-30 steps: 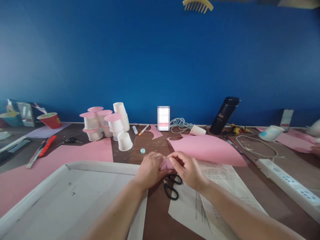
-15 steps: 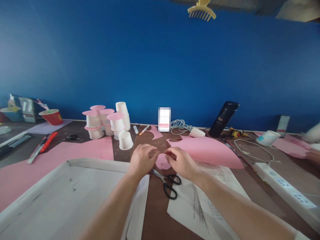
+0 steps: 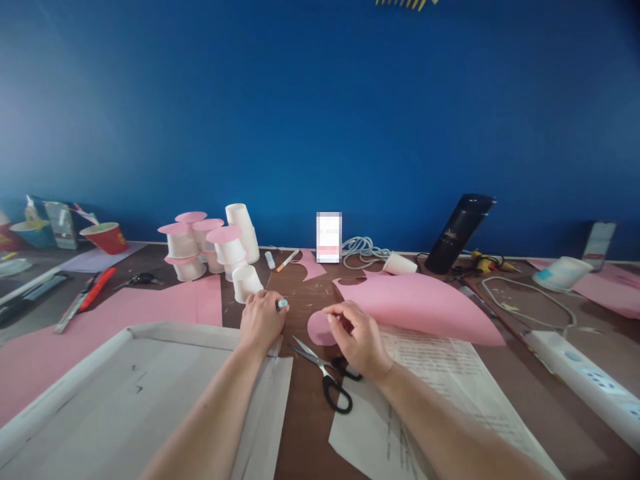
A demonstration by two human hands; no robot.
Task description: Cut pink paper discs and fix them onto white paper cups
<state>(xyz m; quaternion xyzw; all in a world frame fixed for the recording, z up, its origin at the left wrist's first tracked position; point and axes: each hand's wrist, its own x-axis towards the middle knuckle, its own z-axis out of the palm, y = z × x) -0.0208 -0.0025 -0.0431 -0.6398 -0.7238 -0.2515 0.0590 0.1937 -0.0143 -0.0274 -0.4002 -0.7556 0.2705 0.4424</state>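
My right hand (image 3: 361, 337) pinches the right edge of a pink paper circle (image 3: 319, 329) between thumb and fingers, close above the brown desk. My left hand (image 3: 263, 321) is closed around a small tube (image 3: 283, 304); only its pale blue round end shows. Right behind that hand an upside-down white paper cup (image 3: 247, 283) stands tilted or seen at an angle. Scissors with black handles (image 3: 323, 365) lie with blades slightly apart, one handle loop partly under my right hand. A larger pink sheet (image 3: 415, 300) with cut-out curves lies behind the right hand.
Stacked white cups with pink discs (image 3: 226, 245) stand back left. A white tray-like sheet (image 3: 165, 400) fills the near left, with a red utility knife (image 3: 93, 300) beyond. Printed paper (image 3: 440, 393), a black bottle (image 3: 457, 233) and a power strip (image 3: 590, 380) are rightward.
My left hand has left the pink circle, moved left toward the upright cup and closed around the small tube. My right hand still holds the circle. The view has shifted slightly.
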